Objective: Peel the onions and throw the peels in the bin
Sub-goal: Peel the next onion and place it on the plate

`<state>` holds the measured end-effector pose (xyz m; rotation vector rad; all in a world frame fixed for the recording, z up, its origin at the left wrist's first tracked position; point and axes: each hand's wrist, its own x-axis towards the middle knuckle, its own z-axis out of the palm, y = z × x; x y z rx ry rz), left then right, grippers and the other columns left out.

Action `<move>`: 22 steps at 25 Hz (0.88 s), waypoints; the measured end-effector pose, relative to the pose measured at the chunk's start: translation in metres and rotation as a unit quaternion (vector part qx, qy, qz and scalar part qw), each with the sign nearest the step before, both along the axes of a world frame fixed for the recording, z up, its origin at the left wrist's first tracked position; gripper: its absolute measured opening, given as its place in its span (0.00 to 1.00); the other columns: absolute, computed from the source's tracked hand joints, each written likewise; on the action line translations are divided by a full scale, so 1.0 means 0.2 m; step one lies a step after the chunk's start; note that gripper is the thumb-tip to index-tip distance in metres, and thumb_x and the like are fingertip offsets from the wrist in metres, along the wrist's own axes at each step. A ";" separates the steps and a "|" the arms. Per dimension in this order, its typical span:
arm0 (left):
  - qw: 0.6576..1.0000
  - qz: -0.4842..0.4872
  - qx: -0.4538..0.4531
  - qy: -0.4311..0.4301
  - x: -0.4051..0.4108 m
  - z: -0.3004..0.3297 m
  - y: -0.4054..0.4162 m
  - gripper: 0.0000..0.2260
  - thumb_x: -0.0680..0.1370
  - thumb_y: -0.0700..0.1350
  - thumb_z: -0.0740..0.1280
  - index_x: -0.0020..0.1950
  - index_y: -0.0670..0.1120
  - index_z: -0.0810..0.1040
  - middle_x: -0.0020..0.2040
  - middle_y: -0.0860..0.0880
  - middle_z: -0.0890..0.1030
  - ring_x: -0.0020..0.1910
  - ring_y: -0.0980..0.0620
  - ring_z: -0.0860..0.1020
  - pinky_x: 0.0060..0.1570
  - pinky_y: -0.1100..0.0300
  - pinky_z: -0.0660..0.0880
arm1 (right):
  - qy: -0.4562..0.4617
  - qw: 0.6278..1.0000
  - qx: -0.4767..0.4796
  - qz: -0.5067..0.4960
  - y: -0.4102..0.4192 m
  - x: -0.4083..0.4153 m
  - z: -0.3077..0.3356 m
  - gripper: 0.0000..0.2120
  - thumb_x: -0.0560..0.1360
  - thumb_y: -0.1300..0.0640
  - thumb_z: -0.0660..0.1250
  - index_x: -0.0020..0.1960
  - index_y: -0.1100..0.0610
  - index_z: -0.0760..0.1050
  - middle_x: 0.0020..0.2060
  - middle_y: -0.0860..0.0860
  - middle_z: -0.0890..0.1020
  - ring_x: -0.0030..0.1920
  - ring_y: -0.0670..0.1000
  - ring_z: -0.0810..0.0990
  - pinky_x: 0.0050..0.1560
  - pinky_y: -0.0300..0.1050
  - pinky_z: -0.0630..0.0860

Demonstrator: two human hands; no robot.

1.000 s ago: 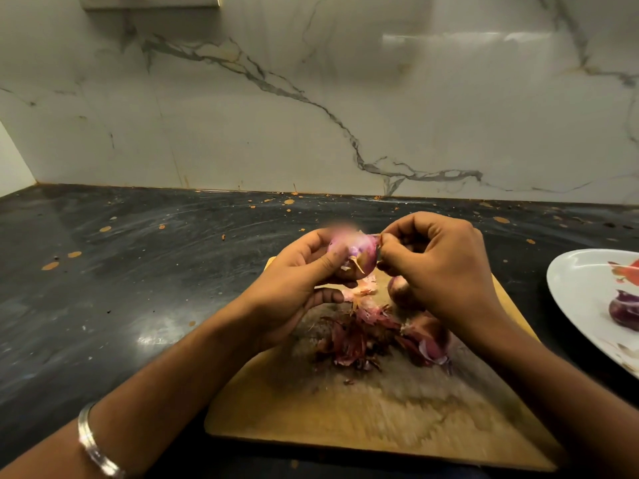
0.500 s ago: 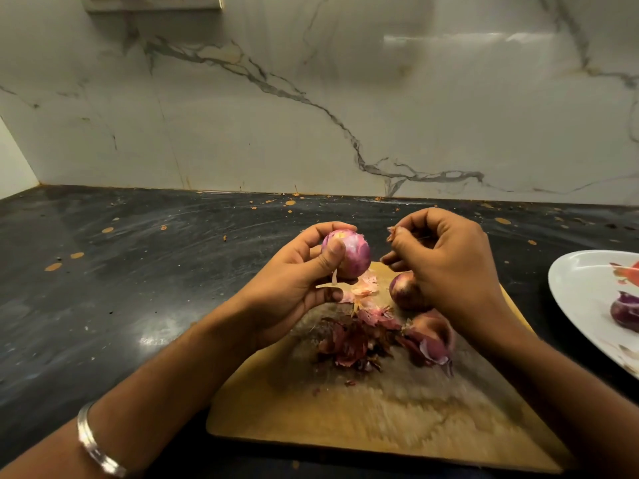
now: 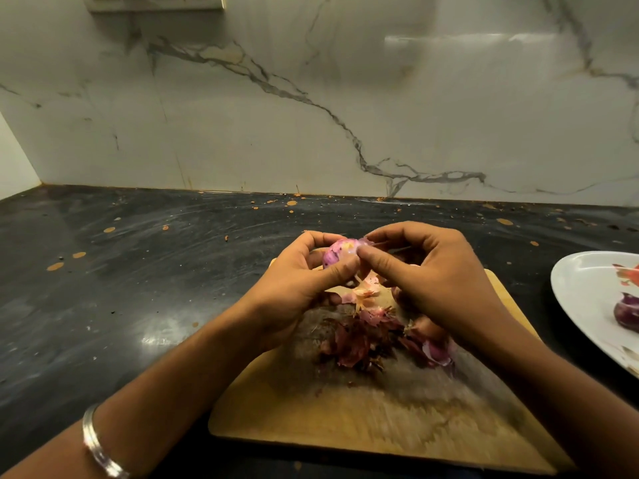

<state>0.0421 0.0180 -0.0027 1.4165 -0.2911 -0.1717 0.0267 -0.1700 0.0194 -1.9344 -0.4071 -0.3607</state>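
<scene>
A white marble-veined wall backs a dark, speckled countertop, and on it lies a wooden cutting board, the landmark for everything else here.

Left of the board's near corner, a silver bangle sits on the person's left wrist. Above the board's far edge, the left hand holds the onion: fingers curled over its far side, thumb pressed on its near side, so the bulb is cradled in the air and not resting on the wood. Held that way, it likely stays steady while its skin faces the other hand, and any scrap torn loose drops onto the board below.

The right hand meets it directly, thumb and forefinger closed together on a thin flap of skin at the onion's upper right; the remaining fingers are curled beneath. This looks like a pinch made ready to tear the skin away.

On the middle of the board, under and between the two hands, lies a heap of purple and pale peels, apparently gathered there for one trip to the bin, which is not in view. Right of the board, well apart, a white plate carries a dark peeled onion.

Half a second earlier the right hand was drawn back from the bulb, leaving a clear gap and showing another onion on the board behind it; now it has closed in to touch the held onion, and that second onion is hidden beneath the hand.
</scene>
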 end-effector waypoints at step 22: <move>0.976 -0.093 -0.178 0.080 0.00 0.04 0.00 0.16 0.76 0.39 0.65 0.63 0.45 0.78 0.61 0.37 0.80 0.58 0.36 0.81 0.48 0.49 0.83 | -0.025 0.991 -0.015 -0.132 -0.03 0.04 -0.02 0.05 0.78 0.58 0.69 0.43 0.54 0.80 0.32 0.48 0.84 0.31 0.41 0.84 0.32 0.38 0.81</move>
